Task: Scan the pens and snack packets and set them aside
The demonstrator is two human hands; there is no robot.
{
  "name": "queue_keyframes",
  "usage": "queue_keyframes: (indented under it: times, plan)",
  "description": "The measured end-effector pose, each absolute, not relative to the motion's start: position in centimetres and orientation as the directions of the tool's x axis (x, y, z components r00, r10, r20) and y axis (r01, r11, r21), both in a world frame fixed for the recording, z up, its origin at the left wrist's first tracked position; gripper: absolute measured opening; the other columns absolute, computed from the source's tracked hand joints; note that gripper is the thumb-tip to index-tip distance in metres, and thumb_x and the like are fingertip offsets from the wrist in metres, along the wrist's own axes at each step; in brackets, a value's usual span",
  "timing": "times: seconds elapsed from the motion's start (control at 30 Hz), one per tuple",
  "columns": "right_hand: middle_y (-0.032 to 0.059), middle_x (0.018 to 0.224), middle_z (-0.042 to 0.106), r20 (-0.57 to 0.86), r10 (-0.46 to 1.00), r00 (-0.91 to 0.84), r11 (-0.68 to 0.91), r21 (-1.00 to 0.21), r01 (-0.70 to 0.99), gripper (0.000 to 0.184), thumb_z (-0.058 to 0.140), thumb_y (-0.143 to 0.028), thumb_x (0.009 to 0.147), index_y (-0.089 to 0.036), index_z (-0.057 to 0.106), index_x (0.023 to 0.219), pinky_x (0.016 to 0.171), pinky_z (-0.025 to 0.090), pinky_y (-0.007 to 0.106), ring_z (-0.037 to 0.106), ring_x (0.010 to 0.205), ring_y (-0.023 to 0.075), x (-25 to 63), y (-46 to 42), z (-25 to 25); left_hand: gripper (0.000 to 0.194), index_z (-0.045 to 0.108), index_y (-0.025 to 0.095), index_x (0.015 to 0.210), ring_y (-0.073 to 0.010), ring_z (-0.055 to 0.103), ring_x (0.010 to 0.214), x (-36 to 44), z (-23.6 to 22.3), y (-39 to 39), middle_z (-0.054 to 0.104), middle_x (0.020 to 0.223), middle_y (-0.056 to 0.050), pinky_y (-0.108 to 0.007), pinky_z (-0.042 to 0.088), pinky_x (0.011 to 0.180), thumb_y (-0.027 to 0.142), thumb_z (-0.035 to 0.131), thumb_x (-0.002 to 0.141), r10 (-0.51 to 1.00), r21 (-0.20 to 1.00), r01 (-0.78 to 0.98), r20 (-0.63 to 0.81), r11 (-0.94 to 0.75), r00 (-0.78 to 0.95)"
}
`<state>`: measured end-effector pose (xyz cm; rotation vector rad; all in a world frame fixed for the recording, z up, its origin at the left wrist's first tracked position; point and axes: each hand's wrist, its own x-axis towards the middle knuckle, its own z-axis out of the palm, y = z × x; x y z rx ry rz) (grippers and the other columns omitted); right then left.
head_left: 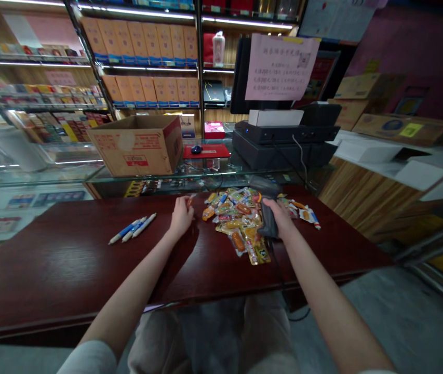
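Observation:
My right hand (278, 217) is wrapped round the handle of a dark barcode scanner (269, 221), whose head points left over a pile of small wrapped snacks (231, 224). To the left of that pile, my left hand (182, 215) is closed on a small packaged sausage (190, 201), partly hidden by the fingers. Brown sausages in clear packs and yellow packets make up much of the pile. Slim white-and-blue wrapped sticks (133, 229) lie together on the table, left of my left hand.
The dark red wooden table (69, 259) meets a glass counter at its far side. An open cardboard box (135, 147) stands on that counter, beside a mouse (196, 149) on a red mat. Behind the scanner is a monitor (241, 78) with a paper notice. A cable hangs over the table's near edge.

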<state>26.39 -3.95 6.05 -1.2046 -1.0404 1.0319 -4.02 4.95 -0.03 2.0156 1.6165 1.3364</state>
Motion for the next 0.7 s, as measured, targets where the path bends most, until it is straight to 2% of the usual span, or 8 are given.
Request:
queue_keyframes:
  times: [0.13, 0.23, 0.3, 0.4, 0.47, 0.57, 0.7]
  plan:
    - [0.003, 0.063, 0.064, -0.018, 0.995, -0.098, -0.041, -0.97, -0.241, 0.028, 0.065, -0.044, 0.071, -0.019, 0.06, 0.082, 0.046, 0.046, 0.026, 0.058, 0.051, 0.0152, 22.5, -1.5, 7.4, 0.032, 0.053, 0.019, 0.097, -0.0212, 0.056, 0.105, -4.7, -0.1, 5.2, 0.054, 0.105, -0.007, -0.04, 0.048, 0.096, 0.003, 0.054, 0.07, 0.793, 0.663, 0.559, 0.609, -0.497, -0.016]
    - [0.0003, 0.067, 0.063, -0.073, 0.959, -0.273, -0.153, -0.947, -0.283, 0.029, 0.068, -0.044, 0.071, -0.019, 0.057, 0.081, 0.035, 0.034, 0.021, 0.044, 0.039, 0.0074, 20.2, -0.2, 6.5, 0.03, 0.052, 0.019, 0.097, -0.02, 0.058, 0.098, -5.1, -1.1, 5.7, 0.056, 0.101, -0.006, -0.04, 0.049, 0.093, 0.009, 0.061, 0.07, 0.845, 0.744, 0.488, 0.535, -0.457, -0.025]
    - [-0.0025, 0.062, 0.057, -0.074, 0.933, -0.352, -0.189, -0.934, -0.304, 0.031, 0.069, -0.045, 0.071, -0.019, 0.054, 0.077, 0.033, 0.028, 0.018, 0.036, 0.036, 0.0048, 19.5, 0.1, 5.5, 0.029, 0.051, 0.018, 0.099, -0.0188, 0.061, 0.093, -5.3, -1.8, 6.0, 0.059, 0.099, -0.005, -0.039, 0.049, 0.091, 0.015, 0.063, 0.073, 0.884, 0.802, 0.426, 0.467, -0.418, -0.012]
    - [-0.0044, 0.052, 0.049, -0.07, 0.892, -0.448, -0.205, -0.943, -0.261, 0.035, 0.068, -0.05, 0.074, -0.019, 0.05, 0.072, 0.033, 0.029, 0.019, 0.035, 0.035, 0.0058, 19.7, -0.1, 4.3, 0.031, 0.051, 0.018, 0.102, -0.0189, 0.062, 0.095, -5.7, -1.9, 6.3, 0.061, 0.101, -0.006, -0.038, 0.049, 0.092, 0.019, 0.065, 0.074, 0.886, 0.828, 0.378, 0.462, -0.415, -0.039]
    - [-0.0049, 0.05, 0.047, -0.074, 0.888, -0.453, -0.201, -0.95, -0.241, 0.036, 0.067, -0.051, 0.075, -0.019, 0.05, 0.071, 0.034, 0.03, 0.02, 0.036, 0.035, 0.0065, 20.3, -0.2, 4.0, 0.037, 0.052, 0.019, 0.104, -0.0193, 0.063, 0.098, -5.7, -1.6, 6.1, 0.062, 0.105, -0.006, -0.038, 0.049, 0.093, 0.02, 0.07, 0.072, 0.864, 0.81, 0.386, 0.5, -0.441, -0.064]
    - [-0.0047, 0.05, 0.049, -0.064, 0.927, -0.37, -0.146, -0.969, -0.199, 0.036, 0.068, -0.05, 0.075, -0.019, 0.05, 0.07, 0.035, 0.03, 0.02, 0.038, 0.035, 0.0068, 21.0, -0.6, 4.2, 0.045, 0.05, 0.022, 0.108, -0.0183, 0.064, 0.095, -5.6, -0.8, 5.5, 0.063, 0.105, -0.004, -0.036, 0.051, 0.09, 0.023, 0.076, 0.071, 0.849, 0.792, 0.407, 0.524, -0.456, -0.069]
    - [-0.0043, 0.043, 0.047, -0.049, 0.944, -0.326, -0.071, -0.996, -0.056, 0.036, 0.064, -0.051, 0.079, -0.02, 0.051, 0.068, 0.036, 0.032, 0.021, 0.04, 0.034, 0.0085, 20.8, -1.2, 4.7, 0.04, 0.05, 0.022, 0.106, -0.0174, 0.065, 0.092, -5.4, -0.4, 4.9, 0.064, 0.101, -0.002, -0.035, 0.052, 0.087, 0.023, 0.074, 0.074, 0.828, 0.747, 0.461, 0.559, -0.48, -0.042]
